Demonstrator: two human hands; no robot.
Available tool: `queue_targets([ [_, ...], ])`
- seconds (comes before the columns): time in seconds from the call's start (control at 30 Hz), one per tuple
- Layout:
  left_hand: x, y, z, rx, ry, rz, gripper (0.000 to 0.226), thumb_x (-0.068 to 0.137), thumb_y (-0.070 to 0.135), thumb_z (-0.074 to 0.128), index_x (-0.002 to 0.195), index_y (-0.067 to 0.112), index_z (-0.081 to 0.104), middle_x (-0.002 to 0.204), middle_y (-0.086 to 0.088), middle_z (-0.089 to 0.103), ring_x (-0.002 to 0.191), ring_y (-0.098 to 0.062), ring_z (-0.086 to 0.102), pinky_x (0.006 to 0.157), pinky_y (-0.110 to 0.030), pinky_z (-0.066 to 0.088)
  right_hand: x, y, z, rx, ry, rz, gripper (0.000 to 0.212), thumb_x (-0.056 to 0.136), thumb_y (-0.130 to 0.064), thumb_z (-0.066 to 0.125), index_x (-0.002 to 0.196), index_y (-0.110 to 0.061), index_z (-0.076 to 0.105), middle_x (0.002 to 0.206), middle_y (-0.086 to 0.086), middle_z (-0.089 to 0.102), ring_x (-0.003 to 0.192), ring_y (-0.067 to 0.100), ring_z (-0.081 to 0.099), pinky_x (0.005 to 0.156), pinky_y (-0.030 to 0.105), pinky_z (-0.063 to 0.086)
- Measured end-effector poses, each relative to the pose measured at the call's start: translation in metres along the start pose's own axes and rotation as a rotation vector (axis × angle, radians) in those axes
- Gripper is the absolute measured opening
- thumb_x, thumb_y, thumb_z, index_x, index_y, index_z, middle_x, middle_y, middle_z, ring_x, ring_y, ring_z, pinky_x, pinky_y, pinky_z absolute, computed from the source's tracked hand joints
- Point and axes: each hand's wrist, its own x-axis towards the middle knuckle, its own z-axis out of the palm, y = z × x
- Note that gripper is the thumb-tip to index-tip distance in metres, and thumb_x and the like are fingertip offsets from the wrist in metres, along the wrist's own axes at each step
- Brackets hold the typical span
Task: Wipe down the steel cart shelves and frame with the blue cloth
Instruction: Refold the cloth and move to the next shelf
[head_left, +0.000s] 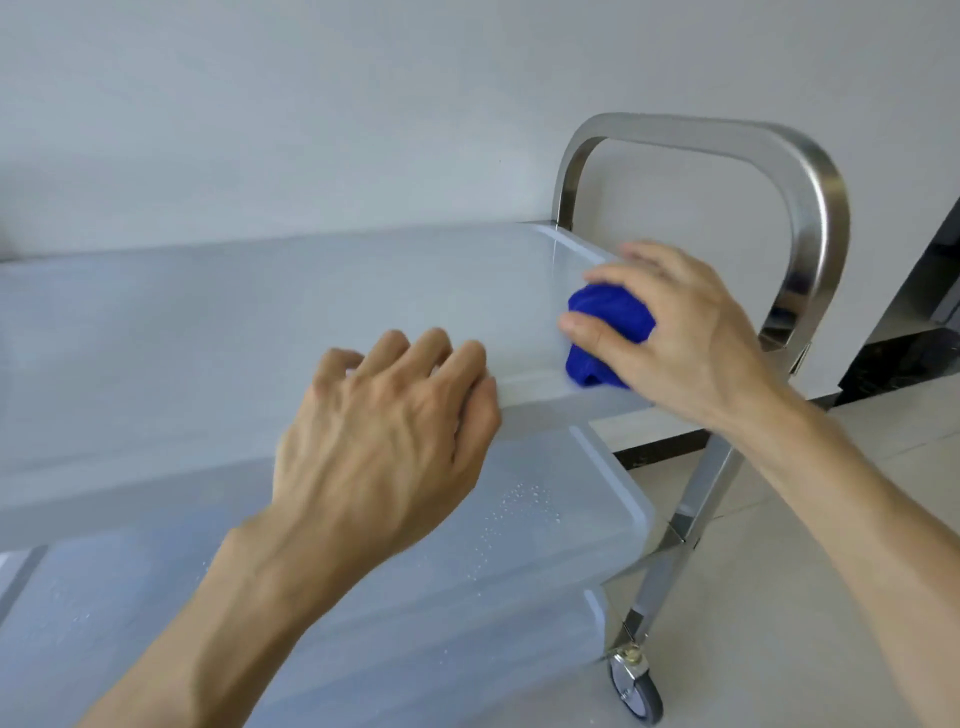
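Cloth (608, 332) half-hidden under right hand (691, 332).

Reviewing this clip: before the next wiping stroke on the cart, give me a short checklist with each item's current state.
1. Blue cloth held by right hand: ok, fingers curl round the bunched cloth.
2. Cloth in contact with top shelf: ok, it sits at the right end.
3. Left hand steadying the cart: ok, fingers over the top shelf's front edge.
4. Middle shelf dry: not ok, droplets show.
5. Handle frame wiped: cannot tell.
6. Caster locked: cannot tell.
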Motion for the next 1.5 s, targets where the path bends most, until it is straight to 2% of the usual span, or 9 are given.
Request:
queue_targets([
  [0.23, -0.016, -0.004, 0.014, -0.053, 0.141, 0.024, 0.036, 0.103, 0.047, 0.029, 0.099, 0.030, 0.060, 0.090, 0.008, 0.065, 0.083, -0.022, 0.059, 0.061, -0.032, 0.033, 0.002, 0.007, 0.010, 0.004, -0.015, 0.084, 0.050, 0.081, -0.061, 0.062, 0.126, -0.038, 0.057, 0.142, -0.011, 0.047, 0.127, 0.016, 0.048, 0.091, 0.029, 0.033],
  [0.37, -0.019, -0.003, 0.009, -0.297, 0.271, 0.134, 0.020, 0.100, 0.030, 0.050, 0.111, 0.025, 0.065, 0.113, 0.009, 0.065, 0.093, -0.019, 0.059, 0.076, -0.034, 0.041, 0.005, 0.004, 0.004, 0.005, -0.114, 0.154, 0.060, 0.075, -0.072, 0.062, 0.123, -0.037, 0.054, 0.135, -0.008, 0.046, 0.114, 0.020, 0.053, 0.076, 0.031, 0.040],
  [0.5, -0.053, 0.002, 0.027, -0.447, 0.403, 0.330, 0.018, 0.097, 0.009, 0.053, 0.104, 0.008, 0.069, 0.109, -0.004, 0.064, 0.103, -0.025, 0.060, 0.091, -0.039, 0.047, 0.004, 0.005, 0.002, 0.024, -0.080, 0.153, 0.038, 0.082, -0.056, 0.060, 0.114, -0.037, 0.059, 0.114, -0.005, 0.050, 0.094, 0.022, 0.053, 0.056, 0.028, 0.038],
  [0.63, -0.097, 0.003, 0.073, -0.465, 0.222, 0.319, 0.017, 0.096, 0.012, 0.054, 0.100, 0.012, 0.070, 0.101, 0.001, 0.065, 0.101, -0.021, 0.062, 0.102, -0.042, 0.044, -0.008, 0.007, 0.008, 0.074, 0.070, 0.079, 0.026, 0.086, -0.037, 0.059, 0.111, -0.033, 0.064, 0.107, -0.009, 0.054, 0.093, 0.015, 0.049, 0.075, 0.029, 0.035],
  [0.9, -0.147, -0.021, 0.167, -0.456, -0.186, -0.167, 0.023, 0.097, 0.029, 0.058, 0.120, 0.028, 0.063, 0.127, 0.011, 0.057, 0.121, -0.019, 0.052, 0.101, -0.033, 0.040, -0.022, 0.006, 0.011, 0.190, 0.169, 0.011, 0.025, 0.090, -0.040, 0.057, 0.114, -0.039, 0.064, 0.121, -0.015, 0.060, 0.098, 0.003, 0.051, 0.087, 0.024, 0.036],
  [1.07, -0.153, -0.014, 0.187, -0.194, -0.309, -0.194, 0.051, 0.100, 0.057, 0.021, 0.139, 0.036, 0.047, 0.148, 0.016, 0.041, 0.141, -0.014, 0.033, 0.117, -0.035, 0.023, -0.043, 0.011, 0.002, 0.477, 0.297, -0.067, 0.023, 0.095, -0.030, 0.061, 0.118, -0.034, 0.062, 0.121, -0.010, 0.063, 0.109, 0.001, 0.059, 0.095, 0.024, 0.047],
  [1.3, -0.142, -0.011, 0.188, -0.094, -0.217, -0.104, 0.044, 0.086, 0.041, 0.034, 0.098, 0.022, 0.072, 0.103, -0.001, 0.071, 0.094, -0.030, 0.069, 0.078, -0.047, 0.054, -0.107, 0.074, 0.005, 0.741, 0.915, 0.232, 0.024, 0.102, -0.032, 0.051, 0.116, -0.051, 0.057, 0.124, -0.011, 0.059, 0.106, 0.005, 0.063, 0.086, 0.036, 0.058],
  [1.4, -0.126, -0.003, 0.188, -0.011, -0.227, -0.062, 0.046, 0.084, 0.039, 0.035, 0.085, 0.009, 0.069, 0.079, -0.015, 0.065, 0.062, -0.039, 0.063, 0.060, -0.044, 0.054, -0.110, 0.087, 0.033, 0.737, 0.644, 0.426, 0.038, 0.106, -0.029, 0.042, 0.138, -0.048, 0.046, 0.141, -0.010, 0.043, 0.124, 0.010, 0.051, 0.106, 0.047, 0.046],
  [1.5, -0.128, 0.006, 0.194, 0.021, -0.261, -0.050, 0.048, 0.094, 0.034, 0.027, 0.084, 0.007, 0.064, 0.082, -0.022, 0.057, 0.066, -0.038, 0.051, 0.057, -0.046, 0.049, -0.119, 0.090, 0.053, 0.537, 0.484, 0.401, 0.065, 0.101, -0.024, 0.054, 0.155, -0.036, 0.021, 0.152, -0.008, 0.030, 0.134, 0.014, 0.043, 0.104, 0.041, 0.049],
])
